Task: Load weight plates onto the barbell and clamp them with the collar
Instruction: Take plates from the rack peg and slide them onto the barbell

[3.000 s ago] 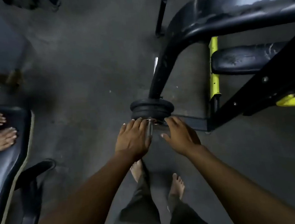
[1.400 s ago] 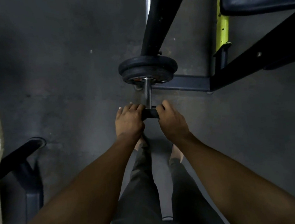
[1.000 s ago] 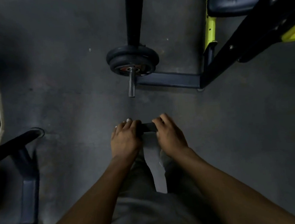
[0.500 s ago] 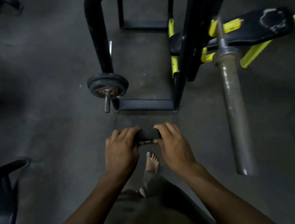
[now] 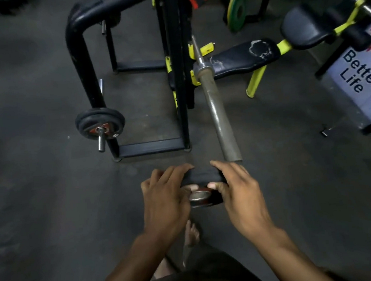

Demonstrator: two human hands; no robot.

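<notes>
I hold a small black weight plate (image 5: pixel 202 177) between both hands, left hand (image 5: pixel 165 200) and right hand (image 5: pixel 240 193) each clenched around an edge (thumbs underneath, probably), just short of the barbell (image 5: pixel 216 108) sleeve's bare end.

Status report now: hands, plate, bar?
Left hand and right hand both grip plate. Bar sleeve bare, its end just ahead. Nothing in the way.
</notes>
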